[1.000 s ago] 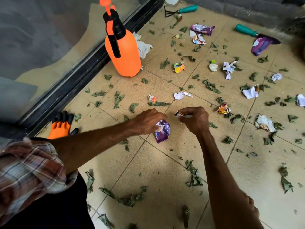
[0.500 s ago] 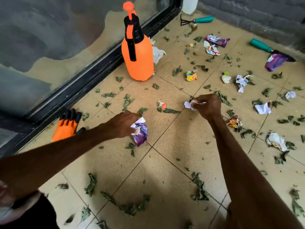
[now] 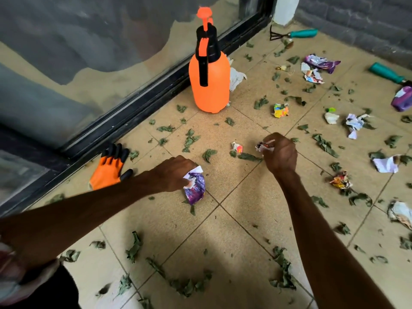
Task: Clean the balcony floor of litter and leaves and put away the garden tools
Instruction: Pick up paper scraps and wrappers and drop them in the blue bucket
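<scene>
My left hand (image 3: 171, 173) grips a crumpled purple wrapper (image 3: 195, 189) just above the beige tiled floor (image 3: 234, 219). My right hand (image 3: 279, 152) pinches small scraps of paper litter (image 3: 263, 146) in curled fingers. Next to it lie a small red-and-white scrap (image 3: 237, 147) and a green leaf (image 3: 247, 156). More crumpled wrappers lie to the right: a yellow one (image 3: 280, 110), a white one (image 3: 354, 123), an orange one (image 3: 341, 180). Dry green leaves are scattered across the tiles.
An orange pump sprayer (image 3: 209, 74) stands by the black door track (image 3: 133, 117). An orange-and-black glove (image 3: 109, 168) lies at left. A teal-handled hand rake (image 3: 294, 34) and a teal-handled trowel (image 3: 388, 75) lie near the dark brick wall (image 3: 356, 21).
My right hand moved away from the left hand toward the far scraps and picked up white paper there. The left hand keeps the purple wrapper. The camera tilted forward.
</scene>
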